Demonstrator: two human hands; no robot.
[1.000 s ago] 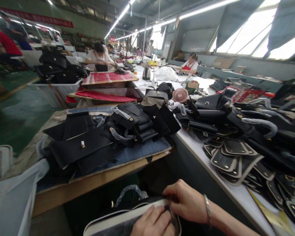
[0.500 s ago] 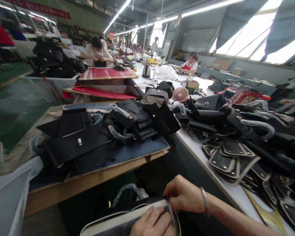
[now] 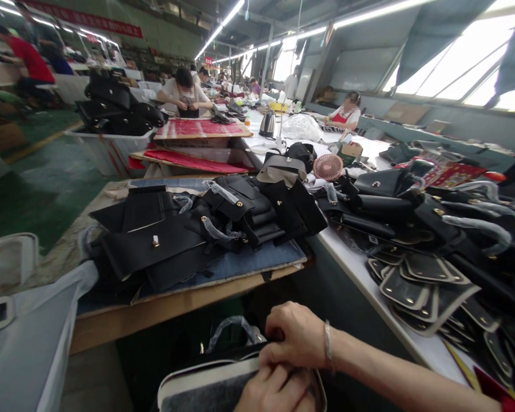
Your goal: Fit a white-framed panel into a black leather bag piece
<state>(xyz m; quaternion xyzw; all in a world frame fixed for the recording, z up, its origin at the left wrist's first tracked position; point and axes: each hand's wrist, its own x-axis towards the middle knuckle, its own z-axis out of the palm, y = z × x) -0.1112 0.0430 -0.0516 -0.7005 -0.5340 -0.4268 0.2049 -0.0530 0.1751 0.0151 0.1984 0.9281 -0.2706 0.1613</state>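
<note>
A black bag piece with a pale edge (image 3: 210, 384) and a plastic-wrapped handle lies at the bottom centre. At its upper edge, my right hand (image 3: 298, 336), with a bracelet at the wrist, is closed in a pinch on the bag, thumb and bent fingers together. My left hand (image 3: 278, 392) is just below, its fingers curled against the bag's pale rim and close to the right thumb. The frame's bottom edge cuts off part of the left hand and the bag.
Black bags (image 3: 257, 212) are piled on a wooden board (image 3: 189, 309) ahead. At right, a white table (image 3: 360, 274) holds more bags, black flaps (image 3: 424, 286) and a pink fan (image 3: 328, 167). A grey bin (image 3: 107, 151) stands behind at left. Other people work farther back.
My right hand has moved left along the bag's edge, closer to the left hand. My left fingers, flatter before, are now more curled. The view has turned slightly left.
</note>
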